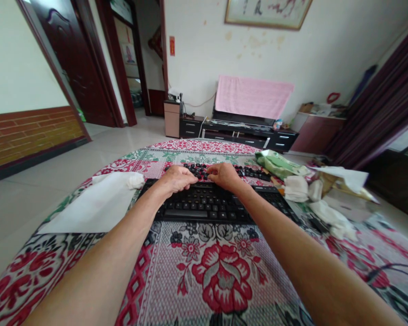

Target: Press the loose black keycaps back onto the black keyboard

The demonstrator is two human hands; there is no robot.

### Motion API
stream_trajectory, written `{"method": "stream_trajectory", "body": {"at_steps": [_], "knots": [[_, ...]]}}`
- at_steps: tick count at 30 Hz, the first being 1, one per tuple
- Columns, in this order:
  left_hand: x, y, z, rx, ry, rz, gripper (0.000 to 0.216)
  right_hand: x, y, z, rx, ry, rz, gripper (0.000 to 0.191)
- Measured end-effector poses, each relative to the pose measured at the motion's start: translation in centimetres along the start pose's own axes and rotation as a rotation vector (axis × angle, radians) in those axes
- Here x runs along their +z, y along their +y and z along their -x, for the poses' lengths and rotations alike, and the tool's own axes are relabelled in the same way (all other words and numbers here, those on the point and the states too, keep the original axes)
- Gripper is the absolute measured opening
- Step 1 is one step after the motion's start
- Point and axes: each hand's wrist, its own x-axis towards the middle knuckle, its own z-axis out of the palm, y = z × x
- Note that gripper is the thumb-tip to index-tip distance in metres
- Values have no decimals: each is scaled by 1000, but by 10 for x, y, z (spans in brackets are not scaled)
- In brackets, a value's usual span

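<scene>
A black keyboard [193, 203] lies across the table in front of me, with keys on its near rows and fewer visible toward the far side. Behind its far edge is a pile of loose black keycaps [199, 170]. My left hand [178, 179] is over the far left part of the keyboard, fingers closed together and tips near the keycaps. Opposite it, my right hand [223, 175] is at the far edge with thumb and fingers pinched by the pile. Whatever either hand holds is too small to make out.
A white sheet [91, 206] lies at the left with a crumpled tissue [135, 180] on it. To the right are a green package [280, 164], folded tissues [295, 188] and an opened box [343, 194]. A flowered tablecloth [221, 276] covers the round table. A cable [394, 267] lies at the right.
</scene>
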Motion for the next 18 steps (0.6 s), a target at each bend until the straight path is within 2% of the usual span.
{"method": "stream_trajectory", "body": {"at_steps": [5,13,18], "knots": [[0,-1,0,25,21,28,18,6,0,-10,7,-68,50,26],[3,0,0,30,36,1,18,14,4,-16,4,-104,-35,21],[3,-1,0,29,33,-1,18,11,3,-12,8,-68,-107,21]]}}
